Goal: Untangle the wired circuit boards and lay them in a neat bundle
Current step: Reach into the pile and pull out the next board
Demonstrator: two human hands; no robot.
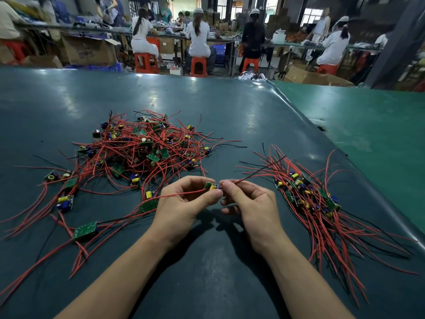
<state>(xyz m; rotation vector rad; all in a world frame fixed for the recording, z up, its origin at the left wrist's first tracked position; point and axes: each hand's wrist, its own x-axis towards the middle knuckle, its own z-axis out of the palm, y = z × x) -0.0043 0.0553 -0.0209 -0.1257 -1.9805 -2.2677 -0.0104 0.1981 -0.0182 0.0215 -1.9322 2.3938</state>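
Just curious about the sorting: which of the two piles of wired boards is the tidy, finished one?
The bundle on the right: its boards sit in a row with wires running roughly parallel. The heap on the left is a crisscrossed tangle.

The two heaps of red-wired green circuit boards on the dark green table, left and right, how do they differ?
The left heap is a tangled mound with wires crossing every way; the right heap lies flatter, boards in a row and wires running roughly parallel. The left heap has stray boards scattered round it; the right heap stays compact. Both hold small green boards with red and black wires.

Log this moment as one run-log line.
left hand: grips board | right hand: pinches wire | bundle: right | tangle: left
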